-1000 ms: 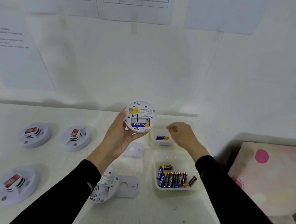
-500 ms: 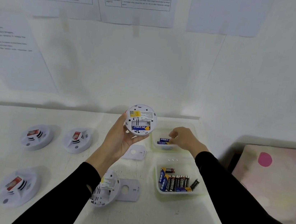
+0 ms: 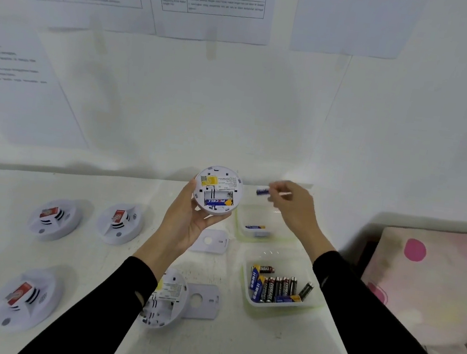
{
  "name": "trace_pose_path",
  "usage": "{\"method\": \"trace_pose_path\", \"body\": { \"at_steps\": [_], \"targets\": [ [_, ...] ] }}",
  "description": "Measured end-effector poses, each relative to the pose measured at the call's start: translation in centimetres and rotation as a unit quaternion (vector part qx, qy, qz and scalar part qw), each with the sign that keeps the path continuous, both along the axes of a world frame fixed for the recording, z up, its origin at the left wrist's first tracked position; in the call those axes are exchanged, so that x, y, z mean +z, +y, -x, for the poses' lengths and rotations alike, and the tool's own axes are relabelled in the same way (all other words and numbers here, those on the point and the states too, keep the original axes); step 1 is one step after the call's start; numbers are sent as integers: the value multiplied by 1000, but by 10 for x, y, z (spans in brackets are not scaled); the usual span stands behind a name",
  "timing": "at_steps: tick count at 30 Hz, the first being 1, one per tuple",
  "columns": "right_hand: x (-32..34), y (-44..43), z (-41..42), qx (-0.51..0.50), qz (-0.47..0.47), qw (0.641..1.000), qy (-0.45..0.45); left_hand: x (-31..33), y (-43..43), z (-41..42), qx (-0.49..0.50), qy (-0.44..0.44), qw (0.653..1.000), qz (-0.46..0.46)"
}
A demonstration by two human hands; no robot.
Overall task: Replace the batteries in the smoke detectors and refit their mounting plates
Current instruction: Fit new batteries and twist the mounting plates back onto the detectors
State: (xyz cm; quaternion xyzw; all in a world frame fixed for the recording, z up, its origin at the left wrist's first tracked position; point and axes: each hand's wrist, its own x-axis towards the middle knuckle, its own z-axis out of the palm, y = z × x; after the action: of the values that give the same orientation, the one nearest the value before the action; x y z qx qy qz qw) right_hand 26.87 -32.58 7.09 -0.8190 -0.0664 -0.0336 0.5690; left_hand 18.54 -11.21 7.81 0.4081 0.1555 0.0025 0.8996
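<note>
My left hand (image 3: 187, 224) holds a round white smoke detector (image 3: 218, 190) up with its back facing me; one blue battery sits in its open compartment, beside an empty slot. My right hand (image 3: 291, 205) pinches a blue battery (image 3: 263, 192) in the air just right of the detector. Below, a far tray (image 3: 238, 225) holds one blue battery (image 3: 254, 227). A near tray (image 3: 244, 285) holds several batteries. A second open detector (image 3: 164, 301) lies on the table, partly under my left sleeve. Two mounting plates (image 3: 204, 302) (image 3: 210, 240) lie loose.
Three closed smoke detectors (image 3: 53, 220) (image 3: 120, 223) (image 3: 25, 296) rest on the left of the white table (image 3: 233, 349). The wall with taped paper sheets stands close behind. The table's right edge runs past the trays; a pink-spotted cushion (image 3: 432, 280) lies beyond it.
My right hand dipped into the far tray, took a blue battery and lifted it up beside the detector. The detector in my left hand stayed about where it was.
</note>
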Motion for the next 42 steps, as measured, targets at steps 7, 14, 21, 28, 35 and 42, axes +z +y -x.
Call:
{"method": "trace_pose_path", "body": {
  "at_steps": [7,14,21,28,35,42],
  "targets": [
    [37,37,49,99,-28,980,-170,-2,-13,-2,-6,6,1000,-15],
    [49,48,36,240,121,947,-177,-1,-17,7,-53,-5,998,-31],
    [50,50,20,294,211,914,-184,0,-14,6,-60,24,997,-44],
    [38,42,23,307,151,937,-68,-2,-15,5,-58,16,997,-50],
    [40,39,29,267,-70,957,90,3,-16,7,-65,-17,993,-94],
    [38,47,30,277,-54,957,72,-1,-10,12,-55,-30,994,-91]
  ]
}}
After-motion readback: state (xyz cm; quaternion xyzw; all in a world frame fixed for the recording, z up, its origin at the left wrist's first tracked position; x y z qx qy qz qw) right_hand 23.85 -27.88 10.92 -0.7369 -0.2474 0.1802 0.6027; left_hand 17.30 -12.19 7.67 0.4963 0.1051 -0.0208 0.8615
